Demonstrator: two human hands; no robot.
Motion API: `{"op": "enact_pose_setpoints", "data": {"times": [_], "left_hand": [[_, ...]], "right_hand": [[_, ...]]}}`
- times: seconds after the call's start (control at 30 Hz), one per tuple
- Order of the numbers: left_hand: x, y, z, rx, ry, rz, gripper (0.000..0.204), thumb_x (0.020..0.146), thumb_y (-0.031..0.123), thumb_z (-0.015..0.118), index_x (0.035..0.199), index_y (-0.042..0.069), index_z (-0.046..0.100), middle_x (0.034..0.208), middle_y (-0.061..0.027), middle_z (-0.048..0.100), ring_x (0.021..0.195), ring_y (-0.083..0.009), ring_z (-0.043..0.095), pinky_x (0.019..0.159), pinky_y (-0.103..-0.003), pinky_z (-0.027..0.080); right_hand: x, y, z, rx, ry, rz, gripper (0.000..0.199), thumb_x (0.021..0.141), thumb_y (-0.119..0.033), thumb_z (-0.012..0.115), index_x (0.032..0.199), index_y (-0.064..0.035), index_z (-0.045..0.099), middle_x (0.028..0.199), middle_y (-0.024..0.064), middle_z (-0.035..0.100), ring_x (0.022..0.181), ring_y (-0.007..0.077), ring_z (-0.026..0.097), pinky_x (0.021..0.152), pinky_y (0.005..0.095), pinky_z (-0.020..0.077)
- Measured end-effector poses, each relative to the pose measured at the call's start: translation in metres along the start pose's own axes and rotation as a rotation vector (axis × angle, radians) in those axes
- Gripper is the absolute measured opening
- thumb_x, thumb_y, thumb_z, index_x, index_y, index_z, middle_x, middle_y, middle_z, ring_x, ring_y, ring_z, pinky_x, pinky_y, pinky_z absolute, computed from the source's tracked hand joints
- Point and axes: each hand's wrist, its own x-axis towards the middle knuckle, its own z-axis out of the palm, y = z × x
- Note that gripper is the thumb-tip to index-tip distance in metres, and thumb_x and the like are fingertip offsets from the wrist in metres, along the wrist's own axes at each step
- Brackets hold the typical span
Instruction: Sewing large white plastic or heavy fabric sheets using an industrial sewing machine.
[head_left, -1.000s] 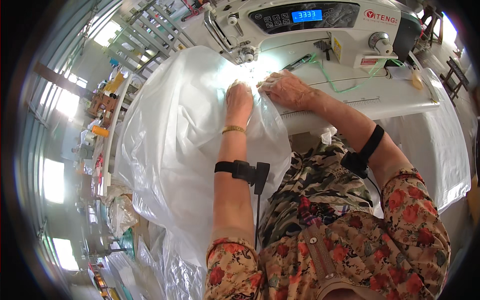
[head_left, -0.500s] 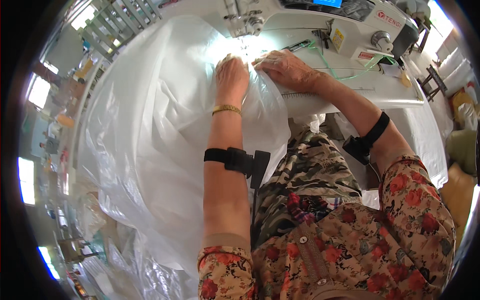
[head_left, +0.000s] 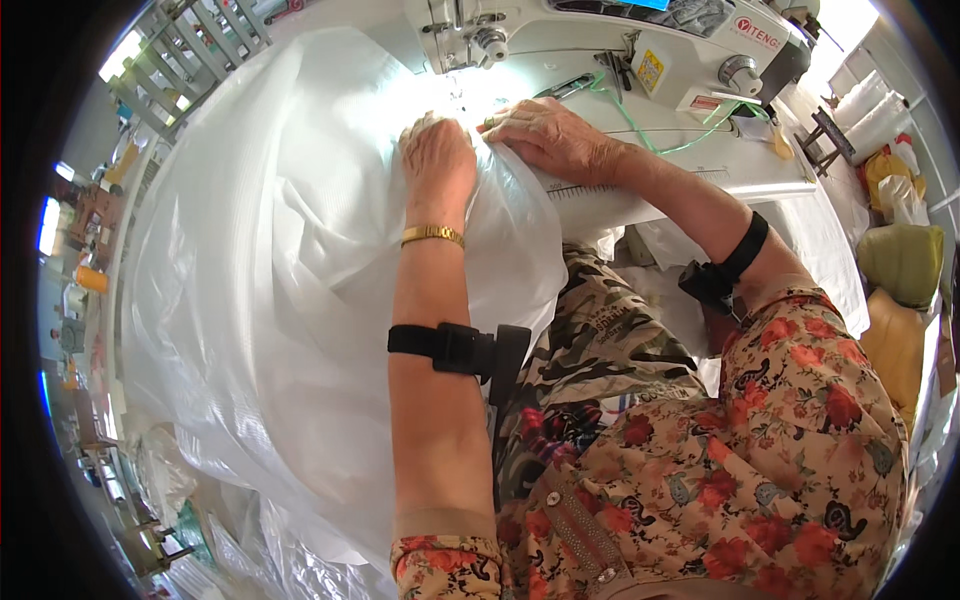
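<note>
A large white woven plastic sheet [head_left: 290,240] is bunched in folds over the left of the sewing machine table and hangs down past its front. Close in front of the lit needle area [head_left: 458,95], my left hand [head_left: 438,160] is closed on the sheet, knuckles up and fingertips hidden by glare and folds. My right hand [head_left: 560,138] comes in from the right, its fingers together and pinching the sheet's edge just beside the left hand. The white sewing machine [head_left: 590,45] stands right beyond both hands.
Behind my right hand lie a dark-handled small tool [head_left: 567,87] and loose green thread [head_left: 640,135]. A ruler scale [head_left: 585,190] runs along the table's front. Slatted grey rails [head_left: 190,60] stand far left. Stuffed sacks [head_left: 900,265] and white rolls [head_left: 872,115] are at the right.
The whole view has shifted slightly, with the machine and hands now a little further left. Both hands keep their hold on the sheet by the needle, with little visible movement of their own.
</note>
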Motion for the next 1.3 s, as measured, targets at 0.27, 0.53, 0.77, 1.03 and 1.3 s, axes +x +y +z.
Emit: {"op": "enact_pose_setpoints", "data": {"times": [0.27, 0.53, 0.77, 1.03, 1.3], "left_hand": [[-0.008, -0.001, -0.014, 0.019, 0.052, 0.007, 0.025, 0.088, 0.016, 0.053, 0.083, 0.001, 0.072, 0.097, -0.0181, 0.068, 0.103, -0.0308, 0.061, 0.097, -0.041, 0.041], [-0.007, -0.01, -0.019, 0.023, -0.004, -0.033, 0.024, 0.088, 0.015, 0.055, 0.082, -0.002, 0.07, 0.093, -0.0195, 0.068, 0.098, -0.033, 0.063, 0.094, -0.042, 0.043], [0.007, -0.015, -0.01, 0.06, -0.029, 0.011, 0.025, 0.088, 0.013, 0.052, 0.083, -0.005, 0.069, 0.091, -0.0252, 0.067, 0.093, -0.038, 0.064, 0.09, -0.045, 0.046], [0.022, -0.043, 0.003, -0.017, -0.055, -0.002, 0.029, 0.087, 0.014, 0.049, 0.088, -0.008, 0.067, 0.089, -0.0305, 0.065, 0.09, -0.0445, 0.062, 0.085, -0.049, 0.048], [0.028, -0.046, -0.001, -0.115, -0.088, -0.036, 0.03, 0.089, 0.016, 0.048, 0.093, -0.007, 0.067, 0.093, -0.0304, 0.065, 0.09, -0.0457, 0.062, 0.083, -0.048, 0.049]], "right_hand": [[0.003, -0.02, -0.01, -0.012, -0.021, 0.05, 0.028, 0.095, -0.018, 0.054, 0.121, -0.0125, 0.062, 0.12, 0.0047, 0.064, 0.116, 0.0227, 0.055, 0.098, 0.0411, 0.0403], [0.012, -0.029, -0.001, 0.027, 0.034, 0.095, 0.025, 0.097, -0.02, 0.052, 0.117, -0.012, 0.065, 0.111, 0.0058, 0.066, 0.114, 0.0232, 0.057, 0.096, 0.0474, 0.0426], [0.011, -0.018, 0.008, 0.014, 0.019, 0.142, 0.028, 0.097, -0.022, 0.05, 0.118, -0.0106, 0.064, 0.108, 0.0068, 0.067, 0.116, 0.0237, 0.056, 0.099, 0.046, 0.041], [0.021, -0.025, 0.014, -0.044, -0.064, 0.167, 0.023, 0.099, -0.023, 0.047, 0.107, -0.0072, 0.062, 0.102, 0.0114, 0.063, 0.105, 0.0271, 0.057, 0.093, 0.044, 0.0413], [0.027, -0.025, 0.011, -0.046, -0.06, 0.162, 0.024, 0.098, -0.022, 0.046, 0.108, -0.0059, 0.062, 0.104, 0.0114, 0.064, 0.108, 0.0258, 0.057, 0.092, 0.0424, 0.0413]]}}
